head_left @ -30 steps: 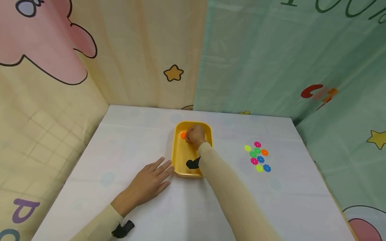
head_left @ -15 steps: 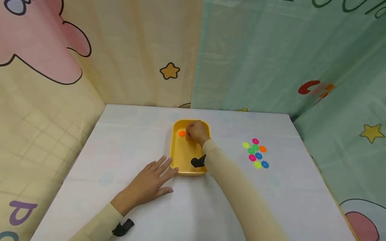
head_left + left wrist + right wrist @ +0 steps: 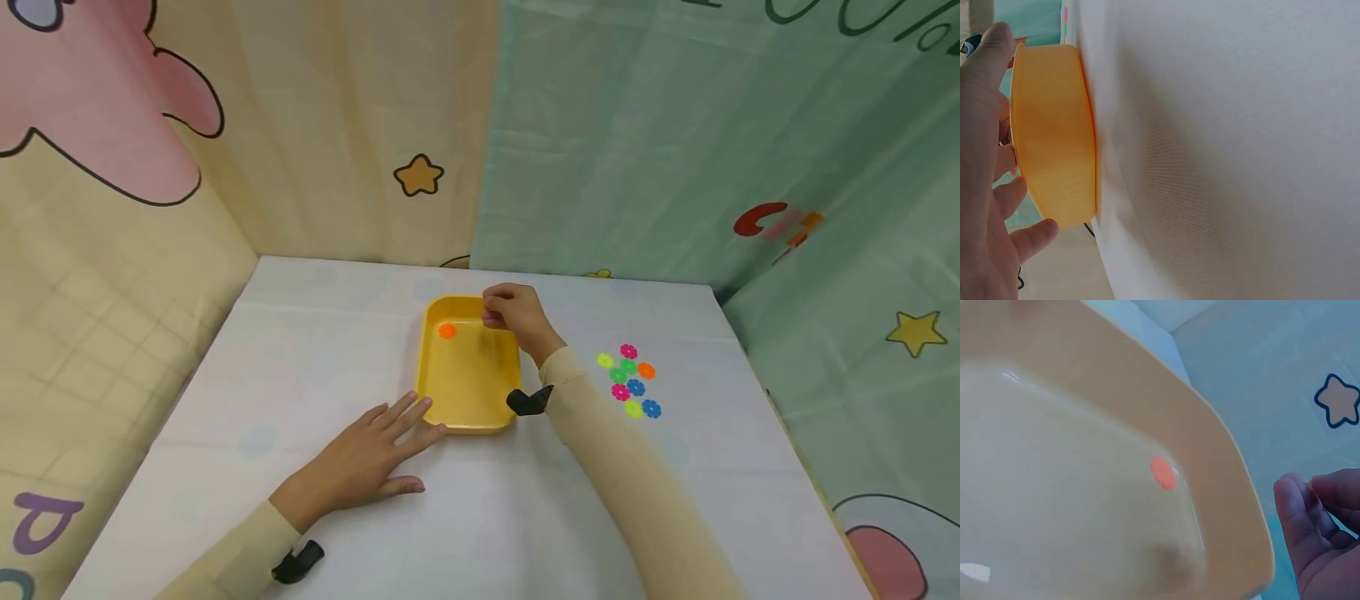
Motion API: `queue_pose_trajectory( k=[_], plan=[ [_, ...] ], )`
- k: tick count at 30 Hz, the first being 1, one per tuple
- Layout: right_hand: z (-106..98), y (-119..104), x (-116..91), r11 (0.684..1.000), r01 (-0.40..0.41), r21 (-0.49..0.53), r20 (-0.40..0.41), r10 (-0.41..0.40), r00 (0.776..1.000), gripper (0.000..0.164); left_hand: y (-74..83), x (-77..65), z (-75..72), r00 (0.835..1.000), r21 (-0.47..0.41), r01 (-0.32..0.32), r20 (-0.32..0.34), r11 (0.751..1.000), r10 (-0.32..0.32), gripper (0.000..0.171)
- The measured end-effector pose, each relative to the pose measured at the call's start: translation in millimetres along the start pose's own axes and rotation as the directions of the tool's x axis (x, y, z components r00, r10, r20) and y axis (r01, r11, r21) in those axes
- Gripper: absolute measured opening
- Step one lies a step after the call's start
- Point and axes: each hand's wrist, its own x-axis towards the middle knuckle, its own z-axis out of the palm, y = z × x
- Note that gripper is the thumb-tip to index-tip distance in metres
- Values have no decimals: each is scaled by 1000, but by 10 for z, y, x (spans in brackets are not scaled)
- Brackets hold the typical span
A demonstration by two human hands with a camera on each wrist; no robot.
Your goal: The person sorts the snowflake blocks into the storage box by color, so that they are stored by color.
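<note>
A yellow tray [image 3: 471, 385] lies on the white table, with one small orange flower-shaped piece [image 3: 447, 331] near its far left corner. My left hand [image 3: 363, 467] rests with spread, straight fingers at the tray's near left corner; the left wrist view shows its fingers along the outer wall [image 3: 1054, 131]. Over the far right rim hovers my right hand [image 3: 525, 321], its fingers loosely bent and the thumb near the index finger. In the right wrist view nothing shows between those fingertips [image 3: 1294, 487], and the orange piece [image 3: 1163, 473] lies apart from them on the tray floor.
Several flower-shaped pieces in pink, yellow, green, orange and blue lie flat in a cluster [image 3: 628, 383] right of the tray. Printed curtains [image 3: 360, 133] stand behind the table [image 3: 315, 333] and at both sides. A black device [image 3: 528, 402] sits at the right wrist.
My right hand has risen from inside the tray and moved right to its far right rim, away from the orange flower-shaped piece, which stays in place. The left hand stays at the tray's corner.
</note>
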Motion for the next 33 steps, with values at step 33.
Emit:
queue_pose_trajectory(
  k=[33],
  plan=[
    [-2381,917,-669,925,-264,-272,-308,176,935,45,-26,-5,47,1000,-20,12,-3,1000,-12,74]
  ],
)
